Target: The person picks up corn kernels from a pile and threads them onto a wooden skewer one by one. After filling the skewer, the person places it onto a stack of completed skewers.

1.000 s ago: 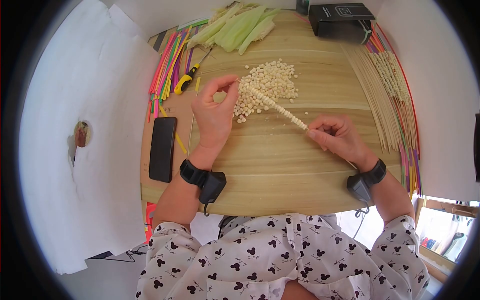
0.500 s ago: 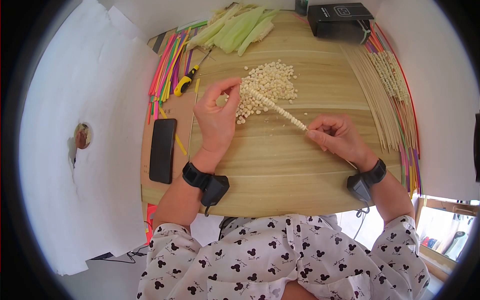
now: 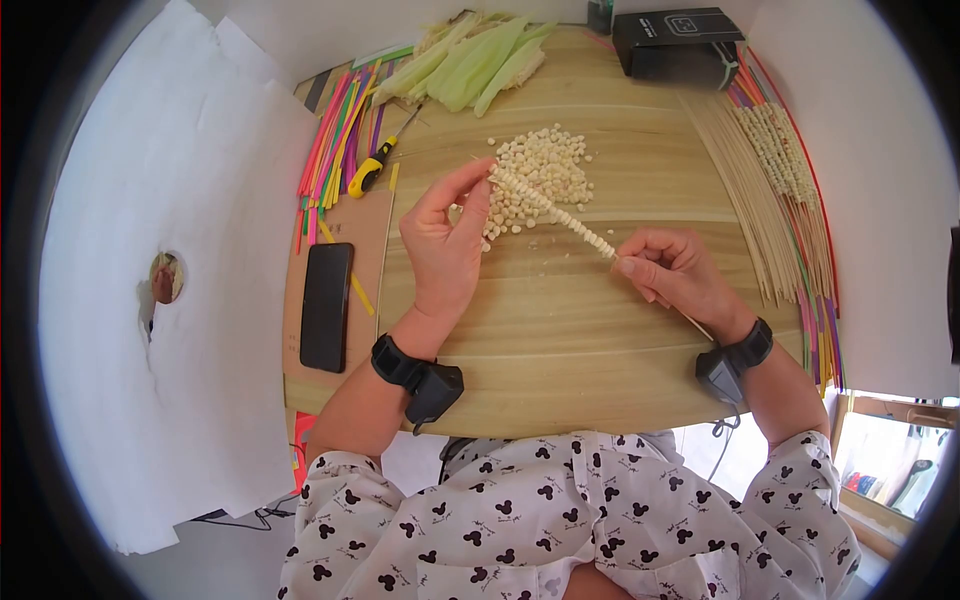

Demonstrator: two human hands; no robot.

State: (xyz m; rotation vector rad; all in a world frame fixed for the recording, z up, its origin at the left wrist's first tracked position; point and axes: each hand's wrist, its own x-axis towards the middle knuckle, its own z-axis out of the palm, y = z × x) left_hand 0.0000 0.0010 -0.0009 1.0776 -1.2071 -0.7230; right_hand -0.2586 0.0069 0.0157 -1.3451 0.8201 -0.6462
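My right hand [image 3: 672, 275] pinches the near end of a thin wooden skewer [image 3: 555, 212] strung with pale corn kernels. It slants up and left across the wooden table [image 3: 560, 340]. My left hand [image 3: 447, 243] pinches a kernel at the skewer's far tip, thumb and forefinger closed on it. Just beyond the tip lies a loose heap of corn kernels [image 3: 545, 170]. Both wrists wear black bands with small devices.
Green corn husks [image 3: 475, 60] lie at the table's far edge beside a black box [image 3: 678, 42]. Bare and kernel-strung skewers [image 3: 765, 170] fan out at the right. Coloured sticks [image 3: 335, 135], a yellow-handled screwdriver [image 3: 372, 172] and a black phone [image 3: 326, 305] lie left.
My left hand has shifted slightly right and nearer along the skewer's tip. The right hand and the skewer have barely moved.
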